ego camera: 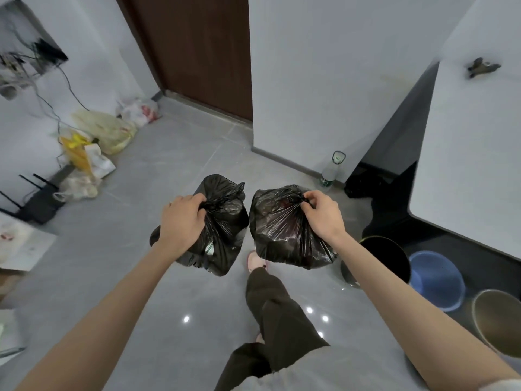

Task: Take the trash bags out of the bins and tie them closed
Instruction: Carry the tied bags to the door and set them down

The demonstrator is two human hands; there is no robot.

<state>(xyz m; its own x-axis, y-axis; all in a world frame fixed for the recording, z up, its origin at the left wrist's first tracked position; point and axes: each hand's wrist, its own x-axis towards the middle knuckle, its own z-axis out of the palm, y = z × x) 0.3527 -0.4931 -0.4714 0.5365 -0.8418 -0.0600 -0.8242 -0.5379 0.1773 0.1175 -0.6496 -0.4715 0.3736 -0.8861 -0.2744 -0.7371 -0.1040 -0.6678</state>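
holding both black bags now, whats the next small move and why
Likely lower both onto the floor. The left hand grips the left trash bag by its bunched neck, the right hand pinches the right trash bag likewise; both hang outside the black bin, seemingly knotted, though fingers hide one knot.

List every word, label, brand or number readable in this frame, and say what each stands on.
No text can be read.
Plastic bottle by the wall: green label, too blurred to read.
White plastic bag near the door: red print, too blurred to read.
Left trash bag and right trash bag: plain black, no print shows.
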